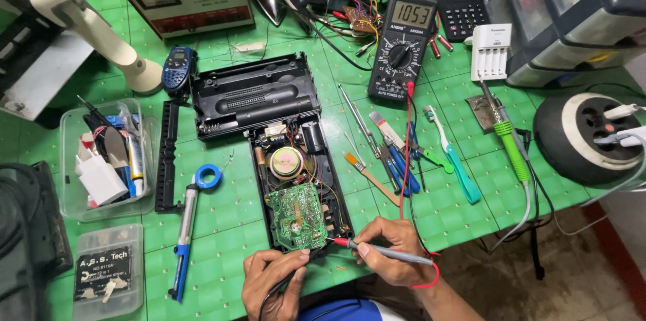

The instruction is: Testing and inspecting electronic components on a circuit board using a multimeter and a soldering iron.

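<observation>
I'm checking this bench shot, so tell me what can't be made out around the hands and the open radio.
Head view:
- Black probe tip: hidden under left hand.
- Where the red probe in right hand touches the circuit board: too small.
- Board parts: too small.
- Black case, left: cut off by edge.

The red probe (387,252) is a slim grey-shafted pen with a red tip, lying nearly level and pointing left, its tip at the lower right corner of the green board (297,217), and its red lead runs up the mat to the multimeter (402,45), a dark unit with a lit display lying flat at the far side of the mat. The black probe (306,258) slants up toward the board's lower edge, mostly hidden. The board sits tilted in the lower half of an opened black radio (296,180), below a round speaker (286,161).
</observation>
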